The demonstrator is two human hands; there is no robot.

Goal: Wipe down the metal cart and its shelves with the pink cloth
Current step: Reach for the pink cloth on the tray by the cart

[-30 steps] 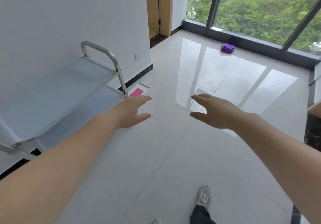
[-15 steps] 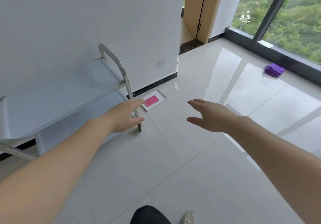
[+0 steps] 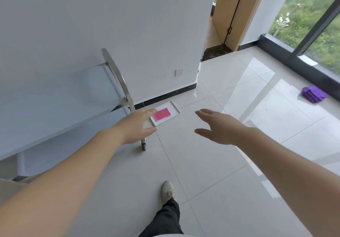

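The metal cart (image 3: pixel 55 106) stands against the white wall at the left, with a curved handle bar (image 3: pixel 117 75), a top shelf and a lower shelf (image 3: pixel 73 144). A folded pink cloth (image 3: pixel 161 114) lies in a white tray (image 3: pixel 175 109) on the floor just past the cart's end. My left hand (image 3: pixel 136 126) is stretched out in front of the cart's end post, fingers apart, holding nothing, and its fingertips reach near the tray in the picture. My right hand (image 3: pixel 219 126) hovers open over the floor to the right.
Glossy light floor tiles fill the room. A purple folded cloth (image 3: pixel 313 94) lies on the floor by the dark window sill at the right. A wooden door (image 3: pixel 230 12) stands at the back. My shoe (image 3: pixel 167 190) and dark trouser leg show below.
The view has swung left and moved closer to the cart and tray. The pink cloth now sits nearer the centre, and both open hands stay stretched forward.
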